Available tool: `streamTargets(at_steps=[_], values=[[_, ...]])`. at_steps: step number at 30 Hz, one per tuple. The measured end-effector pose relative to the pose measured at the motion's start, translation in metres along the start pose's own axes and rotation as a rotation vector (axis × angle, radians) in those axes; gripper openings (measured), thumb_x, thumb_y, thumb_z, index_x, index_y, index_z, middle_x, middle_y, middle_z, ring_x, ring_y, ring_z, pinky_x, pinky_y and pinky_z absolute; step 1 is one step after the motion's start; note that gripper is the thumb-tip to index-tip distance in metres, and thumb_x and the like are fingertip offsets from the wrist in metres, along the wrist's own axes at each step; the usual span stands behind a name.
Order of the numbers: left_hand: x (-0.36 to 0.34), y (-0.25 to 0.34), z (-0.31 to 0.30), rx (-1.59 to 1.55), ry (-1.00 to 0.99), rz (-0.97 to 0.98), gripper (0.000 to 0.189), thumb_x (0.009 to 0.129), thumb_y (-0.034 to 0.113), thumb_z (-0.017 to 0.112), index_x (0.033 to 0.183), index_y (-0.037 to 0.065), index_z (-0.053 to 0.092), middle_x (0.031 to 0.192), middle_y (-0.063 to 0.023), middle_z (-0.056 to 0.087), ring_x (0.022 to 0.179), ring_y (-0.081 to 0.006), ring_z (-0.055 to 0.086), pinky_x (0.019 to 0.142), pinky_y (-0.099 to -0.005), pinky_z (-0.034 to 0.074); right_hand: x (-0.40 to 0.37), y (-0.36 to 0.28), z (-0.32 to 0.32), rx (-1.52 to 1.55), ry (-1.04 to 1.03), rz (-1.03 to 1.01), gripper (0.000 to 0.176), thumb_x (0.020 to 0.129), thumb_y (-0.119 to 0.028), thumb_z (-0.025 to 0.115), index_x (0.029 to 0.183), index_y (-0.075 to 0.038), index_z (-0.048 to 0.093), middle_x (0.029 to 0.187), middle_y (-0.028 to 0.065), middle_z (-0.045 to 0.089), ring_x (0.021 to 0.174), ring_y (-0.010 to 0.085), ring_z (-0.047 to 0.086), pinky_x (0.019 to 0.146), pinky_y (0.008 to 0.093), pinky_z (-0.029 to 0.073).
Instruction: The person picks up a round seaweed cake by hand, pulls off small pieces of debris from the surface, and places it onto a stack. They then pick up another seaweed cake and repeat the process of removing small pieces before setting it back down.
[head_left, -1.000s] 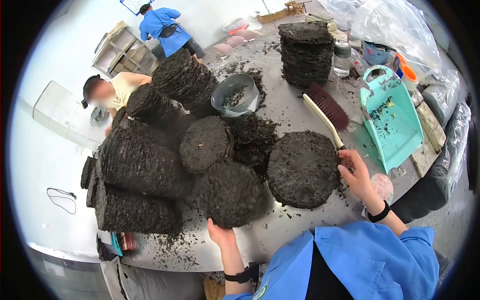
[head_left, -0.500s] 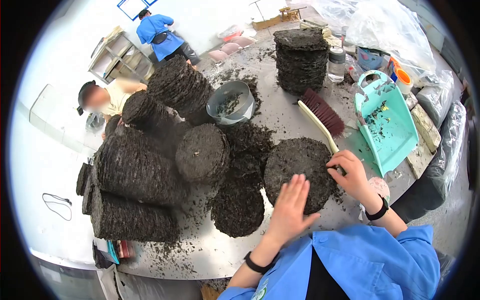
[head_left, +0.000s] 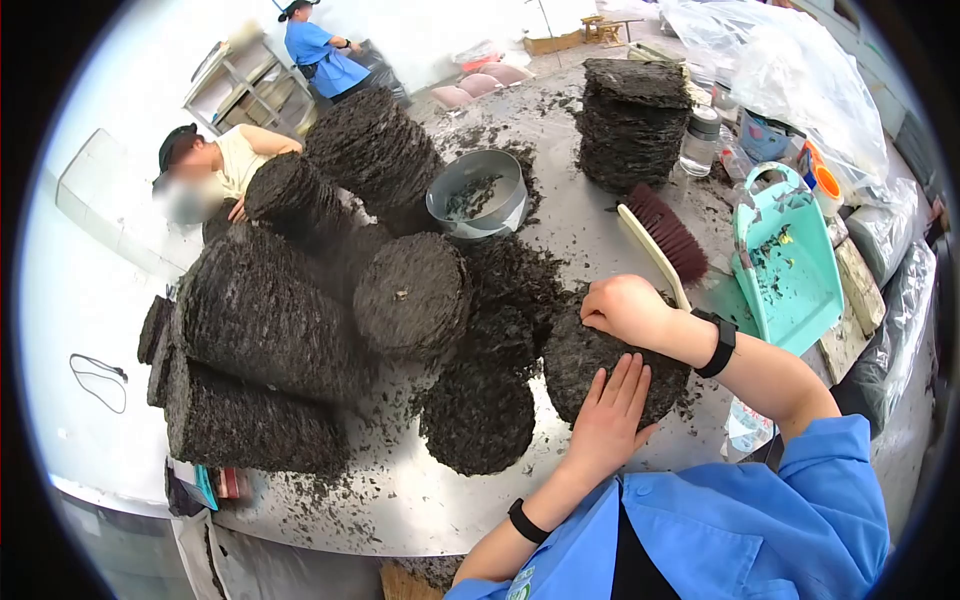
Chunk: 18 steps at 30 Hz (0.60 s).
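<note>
The left hand (head_left: 607, 422) lies flat on the dark disc (head_left: 576, 358); the right hand (head_left: 628, 312) curls above, grip unclear.

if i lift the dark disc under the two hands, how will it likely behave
The dark disc may shed bits: its rim looks ragged and dark flakes litter the table. Lying flat, it seems unlikely to roll. Its rough face is probably not slippery.

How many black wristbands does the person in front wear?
2: the left band sits behind the left hand, flat on the dark round slab; the right band sits behind the right hand. Sleeves might hide more.
</note>
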<state>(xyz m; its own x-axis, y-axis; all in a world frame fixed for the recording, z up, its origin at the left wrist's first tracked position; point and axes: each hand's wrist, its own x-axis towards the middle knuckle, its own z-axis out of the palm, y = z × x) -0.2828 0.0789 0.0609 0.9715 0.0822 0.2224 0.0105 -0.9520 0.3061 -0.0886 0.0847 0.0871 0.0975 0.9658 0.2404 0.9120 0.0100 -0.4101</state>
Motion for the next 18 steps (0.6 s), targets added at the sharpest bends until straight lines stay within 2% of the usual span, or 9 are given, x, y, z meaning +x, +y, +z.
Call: streamTargets(at_steps=[3, 5, 9, 11, 13, 15, 17, 18], values=[[0.0, -0.001, 0.002, 0.002, 0.021, 0.004, 0.079, 0.083, 0.04, 0.064, 0.142, -0.004, 0.036, 0.15, -0.0203, 0.033, 0.143, -0.0309, 0.027, 0.115, -0.0482, 0.022, 0.006, -0.006, 0.007, -0.073, -0.013, 0.064, 0.01, 0.075, -0.019, 0.067, 0.075, -0.009, 0.07, 0.08, 0.0086, 0.066, 0.079, 0.0284, 0.065, 0.071, 0.0416, 0.053], [-0.002, -0.002, 0.001, 0.01, 0.008, 0.0, 0.079, 0.083, 0.041, 0.063, 0.142, -0.004, 0.036, 0.15, -0.0201, 0.033, 0.143, -0.0307, 0.027, 0.115, -0.048, 0.021, 0.008, -0.01, 0.013, -0.241, -0.058, 0.148, 0.009, 0.074, -0.017, 0.067, 0.077, -0.009, 0.07, 0.079, 0.0101, 0.065, 0.08, 0.0295, 0.065, 0.07, 0.0414, 0.053], [-0.003, -0.001, 0.002, 0.024, 0.018, 0.008, 0.079, 0.084, 0.043, 0.062, 0.142, -0.003, 0.037, 0.15, -0.0194, 0.033, 0.143, -0.0303, 0.026, 0.116, -0.0478, 0.02, -0.007, -0.009, -0.021, -0.075, -0.027, 0.035, 0.011, 0.077, -0.016, 0.065, 0.076, -0.005, 0.066, 0.078, 0.0119, 0.065, 0.076, 0.0256, 0.066, 0.068, 0.0383, 0.052], [-0.005, -0.003, -0.002, -0.016, 0.028, -0.002, 0.079, 0.082, 0.041, 0.065, 0.142, -0.003, 0.037, 0.151, -0.0188, 0.033, 0.143, -0.0305, 0.027, 0.115, -0.0487, 0.021, -0.036, -0.008, -0.06, 0.492, 0.004, 0.094, 0.018, 0.084, -0.019, 0.063, 0.078, -0.002, 0.063, 0.077, 0.0104, 0.064, 0.072, 0.0188, 0.063, 0.065, 0.0337, 0.051], [-0.007, -0.006, -0.008, -0.141, 0.006, -0.006, 0.079, 0.081, 0.038, 0.069, 0.141, -0.003, 0.039, 0.15, -0.0185, 0.033, 0.142, -0.0314, 0.027, 0.114, -0.0498, 0.024, -0.083, 0.01, -0.101, 0.945, -0.051, 0.147, 0.021, 0.09, -0.019, 0.062, 0.081, 0.0, 0.061, 0.078, 0.008, 0.064, 0.07, 0.0142, 0.06, 0.065, 0.0303, 0.05], [-0.007, -0.008, -0.01, -0.178, 0.008, 0.016, 0.077, 0.08, 0.034, 0.071, 0.14, -0.003, 0.039, 0.15, -0.0195, 0.033, 0.142, -0.0332, 0.027, 0.114, -0.0507, 0.025, -0.143, 0.044, -0.119, 1.332, 0.207, 0.09, 0.016, 0.09, -0.015, 0.063, 0.084, -0.001, 0.062, 0.078, 0.0056, 0.064, 0.071, 0.0137, 0.059, 0.068, 0.0292, 0.049], [-0.005, -0.01, -0.006, -0.124, 0.001, 0.055, 0.076, 0.081, 0.034, 0.07, 0.14, -0.003, 0.04, 0.15, -0.0207, 0.033, 0.142, -0.0348, 0.028, 0.114, -0.0511, 0.025, -0.197, 0.091, -0.131, 0.804, 0.446, 0.596, 0.01, 0.091, -0.009, 0.061, 0.089, 0.001, 0.062, 0.084, 0.0061, 0.064, 0.073, 0.0139, 0.06, 0.071, 0.0306, 0.049], [-0.003, -0.008, -0.009, -0.101, -0.017, 0.064, 0.076, 0.081, 0.033, 0.07, 0.14, -0.004, 0.039, 0.149, -0.0231, 0.033, 0.141, -0.0363, 0.028, 0.114, -0.0513, 0.025, -0.203, 0.085, -0.132, 0.803, 0.457, 0.606, 0.01, 0.091, -0.009, 0.061, 0.089, 0.001, 0.062, 0.084, 0.0061, 0.064, 0.073, 0.0139, 0.06, 0.071, 0.0306, 0.049]])
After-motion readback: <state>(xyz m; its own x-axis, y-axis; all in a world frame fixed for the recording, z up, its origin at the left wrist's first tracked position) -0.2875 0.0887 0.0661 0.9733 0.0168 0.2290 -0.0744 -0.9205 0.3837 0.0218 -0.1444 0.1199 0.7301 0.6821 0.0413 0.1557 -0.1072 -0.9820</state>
